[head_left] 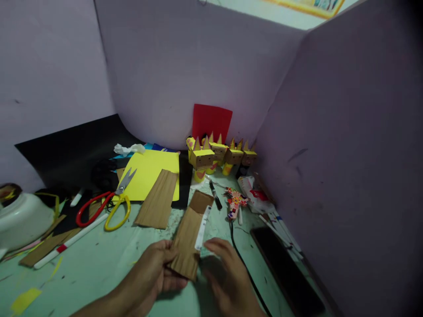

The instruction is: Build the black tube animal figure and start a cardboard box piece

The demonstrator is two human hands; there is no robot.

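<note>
A brown cardboard strip (187,235) with a darker square at its far end is pinched by my left hand (158,268) at its near left edge. Along the strip's right side runs a white patch (202,228) with dark marks. Just right of the strip, my right hand (228,275) has its fingers apart, slightly blurred, with nothing seen in them. A second cardboard piece (159,200) lies partly on a yellow sheet (145,169). To its left rest scissors (120,191) with one red and one yellow handle, blades spread.
Several yellow-and-brown horned figures (203,159) stand at the back before a red sheet (211,119). A black marker (215,195), a patterned glue gun (236,201) with a cord and a dark phone-like slab (287,270) lie right. Left is a white rounded object (24,220).
</note>
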